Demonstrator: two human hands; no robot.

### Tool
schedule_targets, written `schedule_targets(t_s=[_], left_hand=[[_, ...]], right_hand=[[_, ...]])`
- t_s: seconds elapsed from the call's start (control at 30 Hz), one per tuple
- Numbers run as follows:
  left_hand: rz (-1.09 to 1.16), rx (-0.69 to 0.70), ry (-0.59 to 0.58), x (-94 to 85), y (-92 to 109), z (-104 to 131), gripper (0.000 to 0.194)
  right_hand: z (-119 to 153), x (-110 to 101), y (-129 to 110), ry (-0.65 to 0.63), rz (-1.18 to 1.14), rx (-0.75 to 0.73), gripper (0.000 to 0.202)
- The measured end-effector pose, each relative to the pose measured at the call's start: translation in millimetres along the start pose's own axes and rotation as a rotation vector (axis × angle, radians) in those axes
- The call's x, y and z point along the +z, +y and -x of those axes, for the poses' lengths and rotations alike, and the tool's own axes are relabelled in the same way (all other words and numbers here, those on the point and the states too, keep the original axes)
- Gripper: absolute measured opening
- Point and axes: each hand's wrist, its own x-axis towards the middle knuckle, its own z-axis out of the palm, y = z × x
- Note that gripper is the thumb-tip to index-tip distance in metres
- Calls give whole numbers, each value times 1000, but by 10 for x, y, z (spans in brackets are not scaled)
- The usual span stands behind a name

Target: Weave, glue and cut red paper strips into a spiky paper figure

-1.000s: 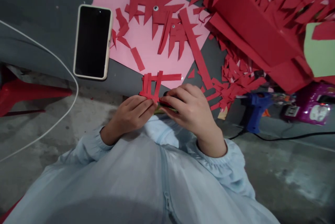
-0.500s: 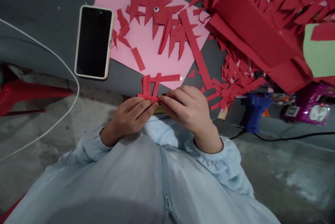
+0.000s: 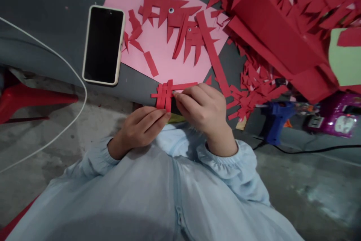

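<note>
Red paper strips (image 3: 164, 102), several upright and crossed by a short one, form a small woven piece at the table's front edge. The fingers of my left hand (image 3: 142, 125) are closed on its lower end. Thumb and fingertips of my right hand (image 3: 203, 110) pinch together at the right end of the cross strip, just above my left fingertips. Behind the piece, a longer red strip (image 3: 184, 86) lies across the near edge of the pink sheet (image 3: 166, 68). My fingers hide the bottom of the woven strips.
Red paper fish shapes with googly eyes (image 3: 176, 17) lie on the pink sheet. Left of it is a phone (image 3: 103, 45). Red scraps (image 3: 254, 79), folded red paper (image 3: 282, 38) and a blue glue gun (image 3: 278, 120) are on the right. A white cable (image 3: 67, 62) hangs at left.
My right hand has moved slightly up, away from my left fingertips. The cross strip now sits higher among the upright strips, which stand closer together. My left hand keeps its hold.
</note>
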Motion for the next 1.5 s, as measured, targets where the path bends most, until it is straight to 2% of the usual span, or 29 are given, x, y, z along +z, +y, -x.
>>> schedule_targets(t_s=[0.23,0.37,0.43,0.5,0.57,0.7,0.8,0.9,1.07,1.2,1.37,1.5], left_hand=[[38,2,-29,21,46,-2,17],[150,-28,4,37,48,62,31],[199,-90,28,40,37,120,25],[235,-207,50,43,23,183,17],[258,-360,40,53,17,243,26],[349,-710,-164,95,56,316,44],[590,-982,-276,148,129,307,57],[918,-1233,-210,207,217,251,66],[1291,-1420,-133,281,357,145,56],[1356,-1465,-43,268,383,86,52],[1290,-1412,-84,121,301,-8,40],[1150,-1327,-132,-15,249,-126,37]], right_hand=[[52,-4,58,-36,23,-7,9],[92,-21,58,-58,-7,-9,11],[114,-22,53,-49,-29,-3,11],[141,-20,44,-38,-56,4,11],[172,-15,32,-37,-88,14,13],[231,-16,4,-66,-138,20,15],[250,-32,-12,-54,-142,-16,15],[246,-46,-29,-36,-148,-78,12],[259,-46,-75,-35,-127,-135,8],[273,-76,-73,-71,-144,-116,13],[159,-182,25,-31,-274,5,14],[-17,-252,112,-68,-355,57,30]])
